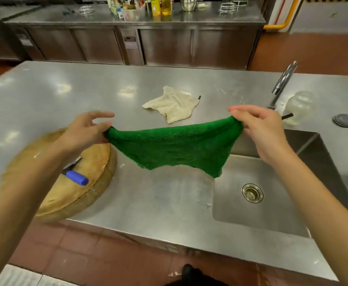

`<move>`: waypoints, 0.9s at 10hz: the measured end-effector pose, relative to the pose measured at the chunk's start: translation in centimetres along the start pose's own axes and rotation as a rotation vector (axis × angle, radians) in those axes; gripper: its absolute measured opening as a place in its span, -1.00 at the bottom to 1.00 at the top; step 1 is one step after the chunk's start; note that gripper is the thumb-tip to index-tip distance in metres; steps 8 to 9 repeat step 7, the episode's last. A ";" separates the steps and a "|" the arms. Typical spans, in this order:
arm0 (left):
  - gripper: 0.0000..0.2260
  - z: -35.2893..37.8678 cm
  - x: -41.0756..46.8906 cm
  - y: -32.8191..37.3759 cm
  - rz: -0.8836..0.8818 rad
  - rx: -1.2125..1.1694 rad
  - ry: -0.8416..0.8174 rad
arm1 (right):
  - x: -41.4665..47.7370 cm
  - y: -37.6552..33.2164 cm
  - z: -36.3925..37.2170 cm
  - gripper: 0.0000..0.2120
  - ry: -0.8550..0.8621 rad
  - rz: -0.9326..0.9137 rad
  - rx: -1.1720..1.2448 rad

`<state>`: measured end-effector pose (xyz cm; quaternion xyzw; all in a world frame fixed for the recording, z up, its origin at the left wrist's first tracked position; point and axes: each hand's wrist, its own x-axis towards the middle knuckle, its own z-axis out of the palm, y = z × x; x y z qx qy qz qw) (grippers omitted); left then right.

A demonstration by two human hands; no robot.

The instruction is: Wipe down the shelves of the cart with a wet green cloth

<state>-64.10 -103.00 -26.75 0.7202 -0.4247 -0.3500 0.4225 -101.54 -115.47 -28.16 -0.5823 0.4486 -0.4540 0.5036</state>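
Two corners were pinched: the left hand [86, 131] held the green cloth [175, 147] at nine o'clock, the right hand [257, 129] at three o'clock, cloth stretched in air over the sink [272, 215] edge. No cart was visible; wiping judged not begun, every shelf outstanding.

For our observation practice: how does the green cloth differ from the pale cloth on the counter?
Colour: the green cloth is deep green, the pale cloth off-white. Pose: the green cloth hangs stretched in the air, the left hand and the right hand each pinching a corner; the pale cloth lies crumpled on the counter, untouched. Both are limp fabric cloths.
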 end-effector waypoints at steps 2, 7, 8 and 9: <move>-0.80 2.3 -3.2 -9.3 -0.138 -0.020 -0.056 | -7.6 7.7 0.0 -0.88 -0.021 0.220 -0.156; -0.80 5.0 -12.3 -28.6 -0.636 0.005 -0.431 | -26.1 23.0 5.5 -0.78 0.255 0.772 -0.479; -0.80 5.0 -12.3 -28.6 -0.636 0.005 -0.431 | -26.1 23.0 5.5 -0.78 0.255 0.772 -0.479; -0.80 5.0 -12.3 -28.6 -0.636 0.005 -0.431 | -26.1 23.0 5.5 -0.78 0.255 0.772 -0.479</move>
